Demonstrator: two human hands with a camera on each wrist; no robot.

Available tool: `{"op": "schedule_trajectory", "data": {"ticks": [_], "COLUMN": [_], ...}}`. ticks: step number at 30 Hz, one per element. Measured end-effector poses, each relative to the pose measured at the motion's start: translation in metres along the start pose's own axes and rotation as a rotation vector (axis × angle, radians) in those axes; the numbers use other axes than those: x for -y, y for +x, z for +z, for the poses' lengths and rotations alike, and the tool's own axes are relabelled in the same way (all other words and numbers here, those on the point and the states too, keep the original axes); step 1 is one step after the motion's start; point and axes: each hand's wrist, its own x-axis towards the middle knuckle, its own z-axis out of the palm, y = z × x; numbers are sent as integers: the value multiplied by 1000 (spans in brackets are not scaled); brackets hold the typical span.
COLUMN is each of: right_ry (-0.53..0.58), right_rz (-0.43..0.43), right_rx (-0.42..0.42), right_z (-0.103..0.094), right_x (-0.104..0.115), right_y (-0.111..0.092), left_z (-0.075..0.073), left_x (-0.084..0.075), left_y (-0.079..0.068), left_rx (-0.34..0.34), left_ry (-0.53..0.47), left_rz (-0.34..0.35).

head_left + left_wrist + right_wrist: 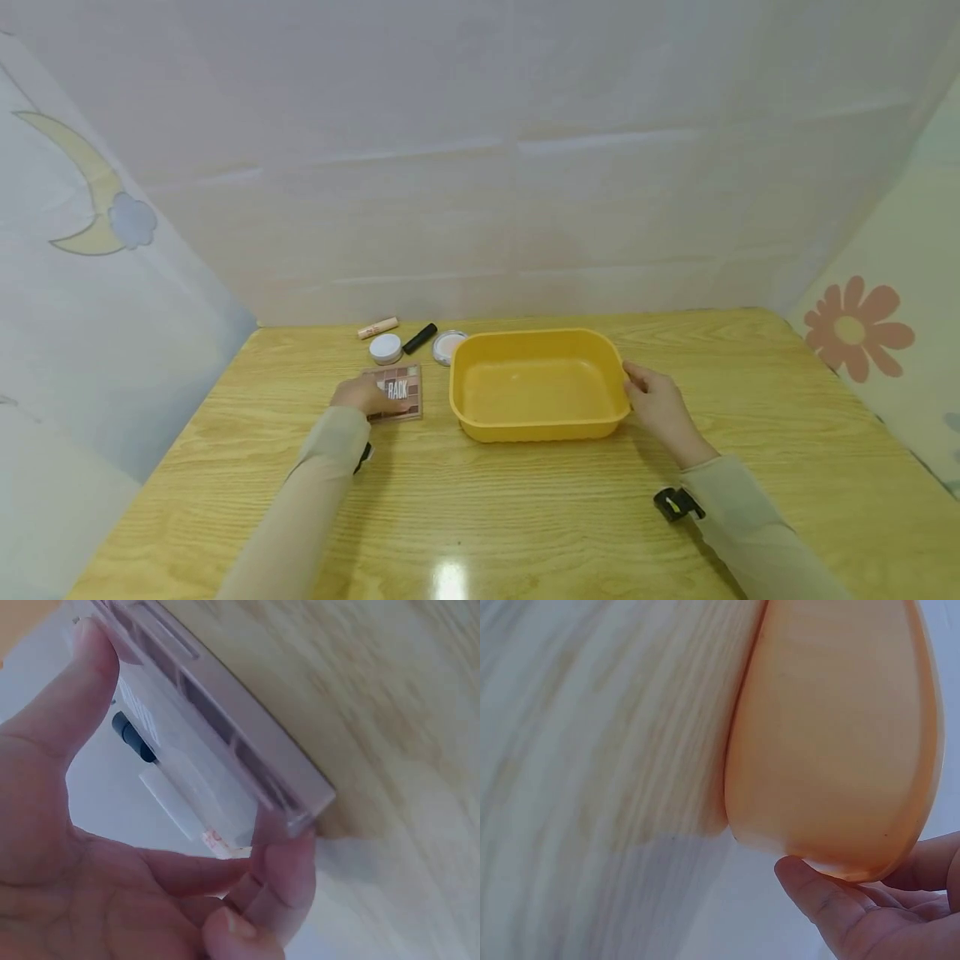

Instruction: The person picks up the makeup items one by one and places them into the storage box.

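Observation:
My left hand holds a flat eyeshadow palette with a clear lid and "RACK" lettering, left of the yellow basin. In the left wrist view, the thumb is at one edge of the palette and the fingers are at its far corner; the palette sits on or just over the wood. At the basin's right end, my right hand grips the yellow plastic basin. The right wrist view has the thumb against the basin's end wall and fingers near its rim.
Behind the palette lie a white round jar, a black tube and a pale pink tube. A round compact lies close by the basin's left rim. A pale cloth wall rises at the wooden table's back edge.

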Motion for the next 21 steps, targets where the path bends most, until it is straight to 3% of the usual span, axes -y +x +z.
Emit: {"op": "schedule_trajectory", "data": {"ticks": [5, 11, 18, 21], "right_ry": [-1, -11, -18, -27], "right_rz": [5, 14, 11, 2], "right_rx": [6, 7, 2, -5], "right_z": [-1, 0, 0, 0], "right_x": [1, 2, 2, 2], "right_y": [0, 1, 1, 1], "left_z": [-4, -5, -6, -5], "left_x": [4, 5, -1, -7], "left_y": [-3, -3, -5, -10], "left_rx": [41, 29, 8, -6], "left_ry": [-84, -155, -50, -49], "left_rz": [-10, -20, -13, -23]}}
